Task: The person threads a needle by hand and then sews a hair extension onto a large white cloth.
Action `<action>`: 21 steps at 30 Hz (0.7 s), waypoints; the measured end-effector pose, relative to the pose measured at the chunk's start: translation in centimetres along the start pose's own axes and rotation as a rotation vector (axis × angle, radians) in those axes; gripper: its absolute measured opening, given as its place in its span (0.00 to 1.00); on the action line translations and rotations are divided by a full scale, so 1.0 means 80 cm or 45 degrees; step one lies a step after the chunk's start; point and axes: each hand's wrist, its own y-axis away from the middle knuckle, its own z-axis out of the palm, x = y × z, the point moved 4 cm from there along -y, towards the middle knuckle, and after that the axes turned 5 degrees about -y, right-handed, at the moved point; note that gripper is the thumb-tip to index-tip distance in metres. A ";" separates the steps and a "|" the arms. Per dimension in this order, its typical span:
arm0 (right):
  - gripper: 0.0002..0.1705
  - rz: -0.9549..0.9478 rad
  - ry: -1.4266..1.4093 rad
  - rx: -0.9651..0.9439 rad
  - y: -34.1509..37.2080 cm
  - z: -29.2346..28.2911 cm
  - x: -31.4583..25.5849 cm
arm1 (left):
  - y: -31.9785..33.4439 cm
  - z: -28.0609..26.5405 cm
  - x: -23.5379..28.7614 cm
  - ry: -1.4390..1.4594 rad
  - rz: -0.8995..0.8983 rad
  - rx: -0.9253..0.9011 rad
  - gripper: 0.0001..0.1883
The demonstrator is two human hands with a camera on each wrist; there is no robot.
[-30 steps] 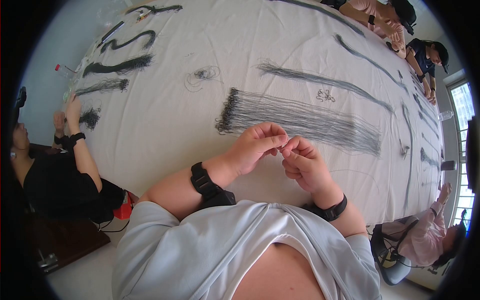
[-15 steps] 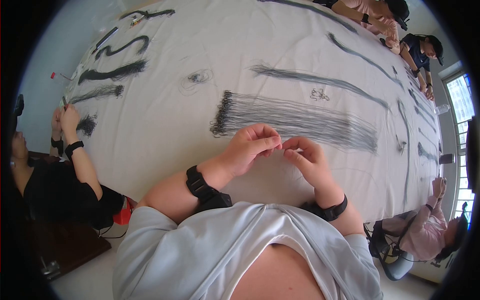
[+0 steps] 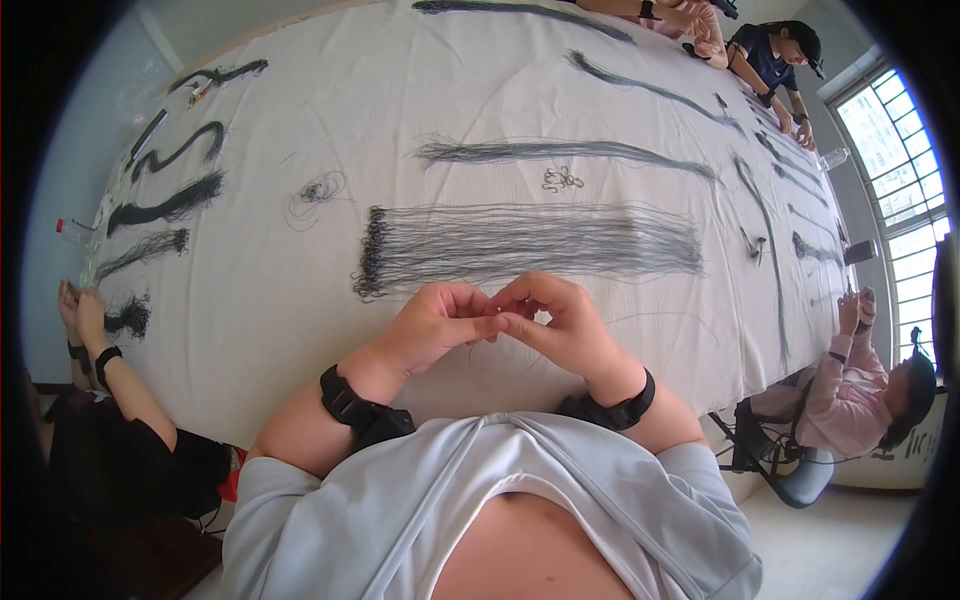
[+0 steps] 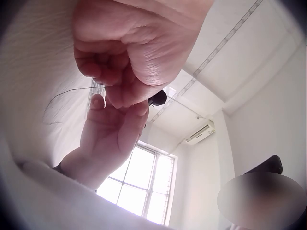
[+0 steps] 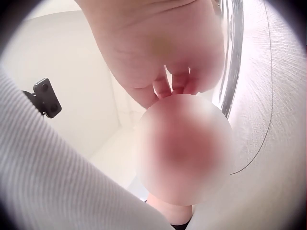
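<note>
In the head view, my left hand (image 3: 430, 325) and right hand (image 3: 565, 320) meet over the table's near side, thumbs and fingertips together. Between them they pinch a thin dark fishing line (image 4: 72, 89), which trails from the fingers in the left wrist view. On the cloth it curves as a fine strand (image 5: 271, 72) in the right wrist view. Whatever else sits between the fingertips is hidden. Just beyond my hands lies a wide row of line lengths (image 3: 540, 240) with dark fish hooks (image 3: 373, 255) at its left end. Behind it is a small heap of loose hooks (image 3: 563, 179).
White cloth (image 3: 290, 300) covers the large table. A loose coil of line (image 3: 318, 190) lies left of the row, a long bundle of line (image 3: 570, 155) behind it. Dark bundles (image 3: 165, 200) lie at the far left. Other people sit around, one in pink (image 3: 840, 395) at right.
The fingertips, slightly apart half a second ago, now meet, with the right thumb against the left. The head view has shifted, so the table's things appear further left.
</note>
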 end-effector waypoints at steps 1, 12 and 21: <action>0.07 -0.005 -0.005 0.017 0.000 0.000 0.003 | 0.000 -0.001 -0.001 -0.005 -0.006 -0.004 0.07; 0.04 0.033 0.012 0.137 0.000 -0.003 0.005 | 0.001 -0.002 -0.002 0.171 -0.075 -0.042 0.05; 0.04 0.148 -0.168 0.054 0.002 -0.003 0.011 | 0.001 0.001 -0.004 0.284 -0.123 -0.114 0.06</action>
